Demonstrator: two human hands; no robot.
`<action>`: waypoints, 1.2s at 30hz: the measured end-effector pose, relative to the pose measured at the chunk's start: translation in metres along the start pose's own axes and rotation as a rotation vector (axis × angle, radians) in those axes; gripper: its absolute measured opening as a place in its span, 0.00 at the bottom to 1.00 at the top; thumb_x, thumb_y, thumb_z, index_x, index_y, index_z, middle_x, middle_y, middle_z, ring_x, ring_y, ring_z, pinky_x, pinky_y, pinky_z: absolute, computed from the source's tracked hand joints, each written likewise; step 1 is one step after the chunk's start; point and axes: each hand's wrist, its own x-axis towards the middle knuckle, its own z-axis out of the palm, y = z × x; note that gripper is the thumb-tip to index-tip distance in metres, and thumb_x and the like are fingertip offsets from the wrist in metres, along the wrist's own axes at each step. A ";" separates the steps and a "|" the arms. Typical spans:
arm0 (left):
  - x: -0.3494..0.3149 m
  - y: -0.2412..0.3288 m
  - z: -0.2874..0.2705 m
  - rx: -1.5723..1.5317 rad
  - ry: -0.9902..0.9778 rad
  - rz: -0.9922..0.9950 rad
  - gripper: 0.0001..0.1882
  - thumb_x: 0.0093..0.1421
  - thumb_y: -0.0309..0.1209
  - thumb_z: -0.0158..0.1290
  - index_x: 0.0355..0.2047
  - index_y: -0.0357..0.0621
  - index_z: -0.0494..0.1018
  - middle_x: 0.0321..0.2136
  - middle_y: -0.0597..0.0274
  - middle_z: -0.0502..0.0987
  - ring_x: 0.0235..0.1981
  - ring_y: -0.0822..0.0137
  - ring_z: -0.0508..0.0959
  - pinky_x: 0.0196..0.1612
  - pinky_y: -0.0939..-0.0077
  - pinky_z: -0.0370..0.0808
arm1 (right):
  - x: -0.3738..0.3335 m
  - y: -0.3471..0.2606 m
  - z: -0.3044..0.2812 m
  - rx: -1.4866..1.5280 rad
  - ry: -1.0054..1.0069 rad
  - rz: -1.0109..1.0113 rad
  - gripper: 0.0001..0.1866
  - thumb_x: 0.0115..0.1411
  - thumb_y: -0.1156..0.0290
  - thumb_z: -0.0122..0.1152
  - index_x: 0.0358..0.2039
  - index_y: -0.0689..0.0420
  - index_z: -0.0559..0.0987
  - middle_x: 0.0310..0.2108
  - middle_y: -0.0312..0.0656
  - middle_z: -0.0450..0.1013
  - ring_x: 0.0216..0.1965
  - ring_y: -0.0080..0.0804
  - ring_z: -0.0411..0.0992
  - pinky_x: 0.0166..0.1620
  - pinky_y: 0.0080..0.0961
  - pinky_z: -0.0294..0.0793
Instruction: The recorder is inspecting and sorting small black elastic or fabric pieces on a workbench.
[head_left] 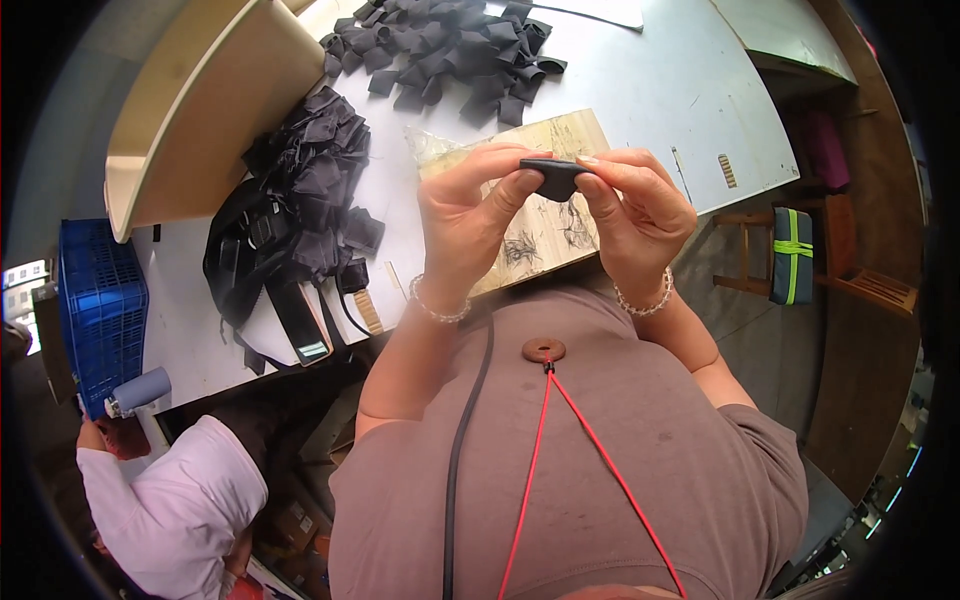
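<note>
White table [640, 75] cut off above; left grip [462, 212], right grip [645, 208] pinched on black piece [556, 182], partly finger-hidden.

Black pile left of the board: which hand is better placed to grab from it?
Left, probably. The left hand is nearer the black pile; the right hand is farther off. Both pinch the small black piece, so the left would need to release first.

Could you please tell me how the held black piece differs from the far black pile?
The black piece is pinched by the left hand and right hand; the far pile lies on the white table. The black piece is single; the far pile holds many. Both look dark.
</note>
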 end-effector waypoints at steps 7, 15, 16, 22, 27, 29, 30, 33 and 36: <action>0.008 -0.002 0.009 0.227 -0.062 0.164 0.10 0.52 0.25 0.59 0.36 0.39 0.78 0.31 0.62 0.79 0.38 0.67 0.75 0.40 0.77 0.72 | -0.019 0.023 -0.008 0.319 0.065 0.203 0.06 0.55 0.80 0.60 0.35 0.64 0.78 0.32 0.39 0.72 0.29 0.17 0.67 0.30 0.11 0.67; -0.001 -0.033 -0.004 0.125 -0.022 0.057 0.08 0.54 0.25 0.57 0.35 0.38 0.78 0.33 0.60 0.78 0.40 0.67 0.74 0.42 0.77 0.70 | -0.020 0.024 -0.001 0.351 0.035 0.234 0.05 0.56 0.79 0.59 0.34 0.64 0.78 0.31 0.38 0.72 0.32 0.19 0.67 0.34 0.14 0.67; -0.002 -0.035 -0.007 0.125 -0.021 0.059 0.08 0.54 0.25 0.57 0.35 0.38 0.78 0.33 0.60 0.78 0.40 0.67 0.74 0.42 0.77 0.70 | -0.019 0.024 -0.001 0.352 0.032 0.233 0.05 0.56 0.79 0.59 0.34 0.64 0.78 0.31 0.38 0.72 0.32 0.19 0.67 0.34 0.14 0.67; -0.001 -0.007 0.000 -0.074 0.091 -0.007 0.07 0.56 0.24 0.54 0.35 0.35 0.76 0.34 0.57 0.77 0.40 0.67 0.74 0.43 0.75 0.70 | -0.022 0.025 -0.003 0.368 0.017 0.299 0.05 0.56 0.78 0.60 0.34 0.64 0.78 0.31 0.38 0.72 0.32 0.19 0.67 0.34 0.14 0.67; 0.003 -0.014 -0.009 0.145 -0.030 0.151 0.06 0.54 0.21 0.53 0.33 0.36 0.76 0.33 0.57 0.77 0.38 0.67 0.75 0.43 0.76 0.70 | -0.020 0.024 -0.002 0.358 0.018 0.261 0.05 0.56 0.79 0.60 0.34 0.64 0.78 0.32 0.40 0.73 0.31 0.18 0.67 0.32 0.13 0.66; 0.004 -0.015 -0.010 0.138 -0.024 0.137 0.06 0.53 0.21 0.53 0.32 0.36 0.76 0.32 0.57 0.77 0.38 0.67 0.75 0.43 0.76 0.70 | -0.020 0.024 -0.001 0.350 0.019 0.252 0.05 0.56 0.79 0.60 0.34 0.64 0.78 0.32 0.40 0.73 0.31 0.18 0.67 0.32 0.13 0.67; 0.004 -0.017 -0.013 0.152 -0.006 0.115 0.06 0.52 0.21 0.55 0.32 0.36 0.76 0.33 0.57 0.78 0.38 0.67 0.75 0.43 0.76 0.70 | -0.020 0.023 -0.001 0.344 0.019 0.242 0.05 0.56 0.79 0.60 0.34 0.64 0.78 0.32 0.40 0.73 0.31 0.18 0.67 0.32 0.13 0.67; 0.009 0.001 0.001 0.126 0.060 0.082 0.08 0.51 0.23 0.59 0.33 0.36 0.76 0.34 0.57 0.78 0.39 0.67 0.75 0.43 0.76 0.70 | -0.018 0.018 -0.005 0.292 0.003 0.234 0.05 0.56 0.80 0.60 0.34 0.65 0.78 0.33 0.41 0.73 0.32 0.19 0.68 0.33 0.14 0.68; 0.014 0.007 0.005 0.176 -0.004 0.173 0.09 0.50 0.25 0.60 0.33 0.36 0.77 0.34 0.58 0.79 0.39 0.67 0.75 0.43 0.76 0.70 | -0.012 0.013 -0.009 0.243 -0.012 0.174 0.06 0.55 0.81 0.60 0.34 0.65 0.78 0.33 0.41 0.73 0.32 0.20 0.69 0.34 0.15 0.69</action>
